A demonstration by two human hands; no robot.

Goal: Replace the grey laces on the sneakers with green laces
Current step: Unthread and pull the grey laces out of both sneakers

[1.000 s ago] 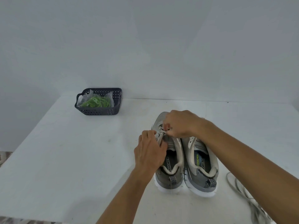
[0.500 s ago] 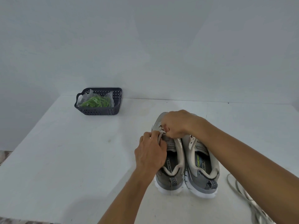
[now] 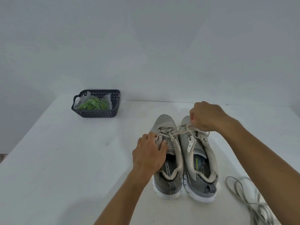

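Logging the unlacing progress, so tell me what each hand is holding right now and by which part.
Right hand pinches the grey lace by a pulled-out stretch above the right sneaker. Left hand grips the left sneaker at its eyelet edge.

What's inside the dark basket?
The basket holds green laces in a clear plastic bag. How many laces, and anything beneath the bag, cannot be seen past the basket wall.

Grey sneakers point(image 3: 183, 159) with white soles and chevron-striped heel tabs; green laces point(image 3: 95, 104) in a dark perforated basket point(image 3: 97, 113); white bench point(image 3: 65, 159).
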